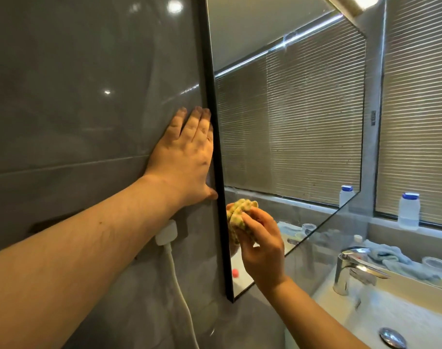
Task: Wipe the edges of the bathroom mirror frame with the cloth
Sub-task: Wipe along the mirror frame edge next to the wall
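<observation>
Right hand grips bunched cloth against mirror frame | left hand flat on wall, fingers straight, beside frame | progress unclear (left edge underway; lower stretch apparently left)

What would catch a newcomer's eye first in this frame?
Two bare arms reach in from the lower left. The left hand lies flat on the grey tiled wall, beside the black mirror frame, and the right hand holds a bunched yellow cloth against the frame's lower stretch. The mirror reflects slatted blinds, and a chrome tap stands over the white sink at lower right.
</observation>
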`<state>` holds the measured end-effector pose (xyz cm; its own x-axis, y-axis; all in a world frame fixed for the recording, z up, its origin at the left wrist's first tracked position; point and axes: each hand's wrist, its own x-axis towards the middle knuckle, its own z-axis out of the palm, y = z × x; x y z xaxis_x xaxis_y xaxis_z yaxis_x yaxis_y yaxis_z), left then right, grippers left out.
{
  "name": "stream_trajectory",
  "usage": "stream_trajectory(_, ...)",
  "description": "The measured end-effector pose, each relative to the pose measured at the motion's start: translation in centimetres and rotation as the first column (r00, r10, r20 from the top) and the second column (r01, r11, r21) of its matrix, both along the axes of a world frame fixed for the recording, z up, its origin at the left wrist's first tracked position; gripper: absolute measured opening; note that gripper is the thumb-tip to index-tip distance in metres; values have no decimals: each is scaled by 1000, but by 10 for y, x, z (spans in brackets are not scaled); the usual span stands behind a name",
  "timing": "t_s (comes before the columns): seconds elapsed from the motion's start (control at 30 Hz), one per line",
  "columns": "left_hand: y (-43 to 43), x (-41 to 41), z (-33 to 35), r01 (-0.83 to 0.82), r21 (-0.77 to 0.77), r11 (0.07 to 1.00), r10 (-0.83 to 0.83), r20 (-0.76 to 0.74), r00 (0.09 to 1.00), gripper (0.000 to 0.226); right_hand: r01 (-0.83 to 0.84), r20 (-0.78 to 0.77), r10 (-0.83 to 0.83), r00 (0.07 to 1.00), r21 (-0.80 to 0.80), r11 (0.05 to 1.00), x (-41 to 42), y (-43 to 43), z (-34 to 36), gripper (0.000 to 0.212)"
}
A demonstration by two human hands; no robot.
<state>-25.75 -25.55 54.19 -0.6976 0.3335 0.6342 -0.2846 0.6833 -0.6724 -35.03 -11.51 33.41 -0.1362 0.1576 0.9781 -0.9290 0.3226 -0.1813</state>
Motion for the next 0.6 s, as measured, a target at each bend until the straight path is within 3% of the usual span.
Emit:
stream_trajectory(0.2,0,-2,-1,39,22,999,-39,-3,999,129,46,-162,-50,986,-30,999,-10,-1,86,22)
stream_trajectory(0.33,2,2,0,47,-15,999,-47,-31,998,126,88,-179,-97,979,-58,994,-12,-3,130,22)
stream_trajectory(0.53,-1,8,21,223,-36,974,-225,-68,972,99,99,-107,-93,990,52,994,-9,5,94,32)
stream_trajectory(0.6,-3,8,31,195,-46,980,-198,-78,977,104,58,-83,-52,995,76,995,-5,7,72,38)
